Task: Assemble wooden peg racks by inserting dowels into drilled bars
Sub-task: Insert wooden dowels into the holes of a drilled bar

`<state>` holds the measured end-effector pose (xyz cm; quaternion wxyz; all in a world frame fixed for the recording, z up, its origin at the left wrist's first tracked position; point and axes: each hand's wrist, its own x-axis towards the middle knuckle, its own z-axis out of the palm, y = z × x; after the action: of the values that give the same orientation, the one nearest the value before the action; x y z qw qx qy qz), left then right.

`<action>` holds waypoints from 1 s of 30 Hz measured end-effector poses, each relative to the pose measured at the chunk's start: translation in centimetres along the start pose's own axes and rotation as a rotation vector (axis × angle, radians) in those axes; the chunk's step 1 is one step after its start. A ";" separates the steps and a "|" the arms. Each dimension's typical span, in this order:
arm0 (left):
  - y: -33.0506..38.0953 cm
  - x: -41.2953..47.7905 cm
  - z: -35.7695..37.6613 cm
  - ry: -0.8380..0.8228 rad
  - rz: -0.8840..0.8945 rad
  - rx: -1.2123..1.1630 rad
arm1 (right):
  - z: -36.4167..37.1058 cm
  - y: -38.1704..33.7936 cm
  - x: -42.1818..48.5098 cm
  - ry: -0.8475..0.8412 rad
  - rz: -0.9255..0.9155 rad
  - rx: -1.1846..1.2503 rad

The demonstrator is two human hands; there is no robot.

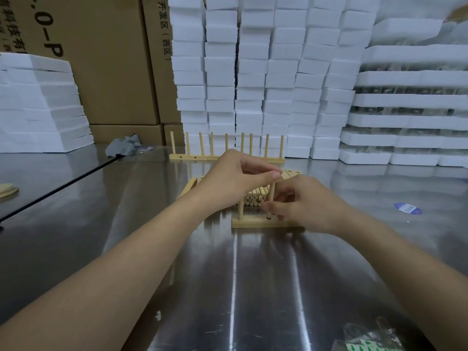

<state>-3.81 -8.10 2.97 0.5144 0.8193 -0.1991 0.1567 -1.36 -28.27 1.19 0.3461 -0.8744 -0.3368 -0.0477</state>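
Head view. We are looking across a steel counter that is backing onto tall stacks of white foam blocks, with cardboard boxes standing to the left. A finished rack, its pegs all upright, is sitting at the far edge, and a grey rag is lying to its left.

Mid-counter, a drilled bar is lying flat, one peg already standing in it near its left end. Just behind it a pile of loose dowels is showing its cut ends towards us.

We are seeing both hands working one dowel, which is standing upright with its foot at a hole in the bar. The left hand is pinching the top between thumb and forefinger. The right hand is curling over the bar and pinching the dowel's lower end.

A blue sticker is lying off to the right, and a clear plastic bag is sitting at the near right corner.
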 end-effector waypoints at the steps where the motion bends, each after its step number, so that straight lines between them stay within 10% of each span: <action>1: -0.1 0.0 0.0 0.000 -0.001 0.001 | 0.0 0.0 0.0 -0.001 -0.001 -0.009; 30: 0.0 -0.4 -0.4 -0.140 -0.015 0.108 | 1.2 1.4 0.3 -0.002 0.072 -0.086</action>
<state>-4.21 -7.70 2.90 0.4552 0.8564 -0.2197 0.1055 -0.42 -28.12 -0.44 0.3091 -0.9001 -0.3032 -0.0486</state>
